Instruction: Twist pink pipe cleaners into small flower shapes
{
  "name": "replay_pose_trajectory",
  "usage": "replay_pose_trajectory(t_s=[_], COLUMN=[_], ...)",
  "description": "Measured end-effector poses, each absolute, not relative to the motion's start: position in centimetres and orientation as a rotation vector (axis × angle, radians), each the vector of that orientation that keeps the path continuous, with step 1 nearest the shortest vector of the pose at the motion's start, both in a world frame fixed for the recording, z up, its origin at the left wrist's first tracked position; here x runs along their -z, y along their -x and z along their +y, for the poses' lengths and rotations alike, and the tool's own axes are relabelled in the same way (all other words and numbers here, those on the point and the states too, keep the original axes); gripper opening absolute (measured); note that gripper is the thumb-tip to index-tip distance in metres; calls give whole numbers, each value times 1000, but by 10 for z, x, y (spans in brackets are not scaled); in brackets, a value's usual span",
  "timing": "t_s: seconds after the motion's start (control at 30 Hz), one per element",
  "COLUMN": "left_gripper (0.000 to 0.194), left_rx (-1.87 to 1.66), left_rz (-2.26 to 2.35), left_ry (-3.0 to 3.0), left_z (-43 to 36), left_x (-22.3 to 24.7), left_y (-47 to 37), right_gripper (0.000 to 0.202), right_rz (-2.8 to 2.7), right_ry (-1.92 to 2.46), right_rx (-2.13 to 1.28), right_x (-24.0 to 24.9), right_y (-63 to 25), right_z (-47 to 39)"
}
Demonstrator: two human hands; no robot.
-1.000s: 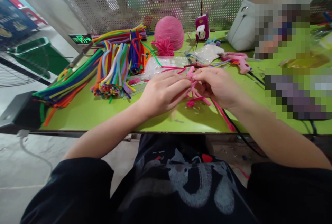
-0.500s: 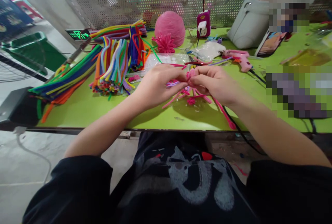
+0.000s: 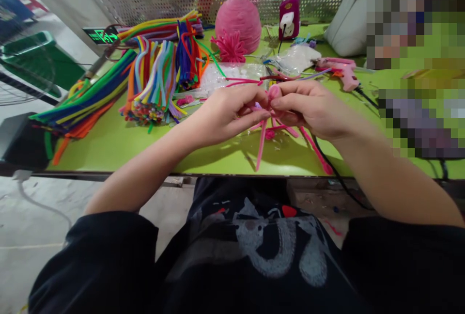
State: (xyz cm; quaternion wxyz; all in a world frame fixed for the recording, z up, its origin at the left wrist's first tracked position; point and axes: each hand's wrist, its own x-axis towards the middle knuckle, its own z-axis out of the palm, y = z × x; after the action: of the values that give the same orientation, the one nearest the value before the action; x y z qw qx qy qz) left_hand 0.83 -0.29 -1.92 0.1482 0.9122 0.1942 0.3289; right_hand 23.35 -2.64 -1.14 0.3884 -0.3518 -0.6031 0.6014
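Observation:
Between my two hands, above the green table, is a pink pipe cleaner bent into a small loop, and a straight pink length hangs down from it. My left hand pinches it from the left, thumb and fingertips together. From the other side my right hand grips the loop between thumb and forefinger. Just how the strands cross is hidden by the fingers. Below lie more pink pipe cleaners and a small dark-pink coil.
Bundles of coloured pipe cleaners lie at left. Behind stand a pink ball and a pink tufted flower. A pink glue gun with a black cord lies right, near a purple power socket and a pale bin.
Both hands stay together on the pink pipe cleaner. A straight pink end now hangs more steeply toward the table's front edge. The camera view has shifted slightly.

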Motion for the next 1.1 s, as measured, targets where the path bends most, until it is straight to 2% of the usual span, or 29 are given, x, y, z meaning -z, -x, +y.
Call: replay_pose_trajectory(t_s=[0.23, 0.4, 0.5, 0.67, 0.73, 0.87, 1.1], left_gripper=[31, 22, 18, 22, 22, 22, 27], left_rx=[-954, -1028, -1046, -933, -912, -915, -993], left_rz=[661, 693, 638, 556, 565, 574, 686], left_ry=[-2496, -2482, -2481, -2511, -2520, -2540, -2377], left_z=[-3, -4, -4, -5, -5, -5, -9], left_x=[22, 19, 18, 18, 18, 15, 9], left_y=[-8, -9, -11, -13, -12, -11, -11], right_gripper=[27, 34, 33, 19, 14, 11, 18], right_rz=[-1705, -1808, -1788, -1757, -1784, -1790, -1728], right_ry=[894, 851, 929, 928, 913, 910, 922], right_rx=[-1517, -1446, -1246, -733, -642, -661, -982], right_x=[10, 6, 4, 7, 8, 6, -4], right_y=[-244, -248, -249, -244, -240, -236, -231], right_z=[-24, -24, -26, -36, -40, -43, -40])
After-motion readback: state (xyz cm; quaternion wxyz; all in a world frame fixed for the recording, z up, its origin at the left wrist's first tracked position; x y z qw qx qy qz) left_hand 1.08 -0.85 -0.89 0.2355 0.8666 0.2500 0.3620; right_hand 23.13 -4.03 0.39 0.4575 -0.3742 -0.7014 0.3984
